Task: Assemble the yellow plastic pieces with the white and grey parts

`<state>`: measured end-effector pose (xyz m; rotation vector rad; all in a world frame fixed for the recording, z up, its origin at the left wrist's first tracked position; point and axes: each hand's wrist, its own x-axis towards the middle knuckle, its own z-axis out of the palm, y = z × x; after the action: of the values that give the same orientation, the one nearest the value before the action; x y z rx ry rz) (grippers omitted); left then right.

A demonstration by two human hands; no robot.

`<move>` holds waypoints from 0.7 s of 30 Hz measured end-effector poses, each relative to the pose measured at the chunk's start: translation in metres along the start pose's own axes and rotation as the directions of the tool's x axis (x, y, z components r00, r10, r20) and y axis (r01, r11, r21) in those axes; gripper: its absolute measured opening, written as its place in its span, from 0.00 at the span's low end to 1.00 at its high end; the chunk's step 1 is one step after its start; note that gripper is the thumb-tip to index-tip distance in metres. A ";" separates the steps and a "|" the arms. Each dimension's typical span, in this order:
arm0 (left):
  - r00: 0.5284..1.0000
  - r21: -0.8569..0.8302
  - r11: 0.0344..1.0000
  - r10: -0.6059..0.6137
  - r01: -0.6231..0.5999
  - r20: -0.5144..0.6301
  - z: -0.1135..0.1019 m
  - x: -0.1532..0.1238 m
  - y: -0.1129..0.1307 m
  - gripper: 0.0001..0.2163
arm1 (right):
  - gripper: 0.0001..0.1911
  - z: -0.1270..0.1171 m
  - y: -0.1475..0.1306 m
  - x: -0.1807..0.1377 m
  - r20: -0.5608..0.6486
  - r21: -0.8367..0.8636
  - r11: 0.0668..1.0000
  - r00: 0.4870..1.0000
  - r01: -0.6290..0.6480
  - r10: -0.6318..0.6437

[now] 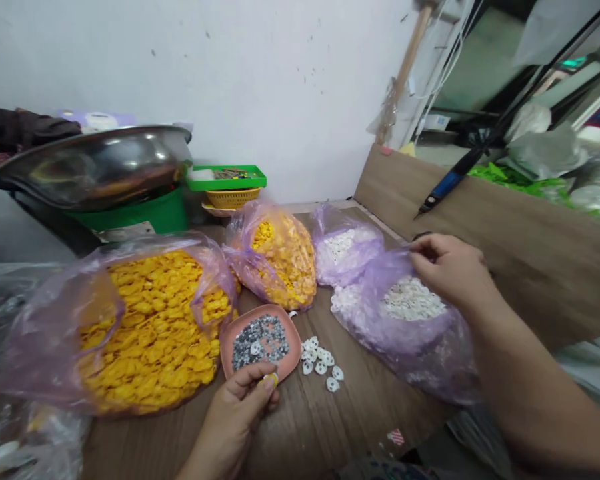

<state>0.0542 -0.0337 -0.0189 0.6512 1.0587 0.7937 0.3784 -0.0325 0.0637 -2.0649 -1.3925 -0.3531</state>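
In the head view, the left hand (237, 413) is nearly closed, thumb and forefinger pinching a small yellow-and-white piece (270, 379) at the near edge of the pink dish (293, 338). The right hand (453, 267) is at the upper edge of the front white-filled bag (363, 323), its fingers curled in and thumb close to them; whether it has hold of the film or of a part, I cannot tell.

The dish sits on the desk (360, 427) and carries grey bits (250, 333) with one white part (255, 349) among them. Just right of the dish, a loose group of white parts (321, 357) lies on the wood. To its left is a large purple bag (40, 360), open and full of yellow parts (150, 333). Behind the dish stands a smaller bag (241, 265) of yellow parts, with a second white-filled bag (347, 268) to its right. A red-striped scrap (395, 437) lies by the near edge.

A blue driver (450, 179) hangs tip down above the right hand, in front of a brown board (535, 267). At back left are a metal basin (95, 170) over a green tub (170, 213), and a green tray (225, 185) above a yellow basket (233, 199).
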 end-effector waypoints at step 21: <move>0.979 0.074 0.988 -0.142 0.132 0.145 0.028 -0.022 0.000 0.19 | 0.11 0.043 0.022 -0.079 0.004 0.034 0.998 0.998 -0.055 0.055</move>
<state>0.0746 -0.0549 0.0020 0.6739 0.9835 0.5842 0.3612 -0.0700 -0.0197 -2.0723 -1.3317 -0.3006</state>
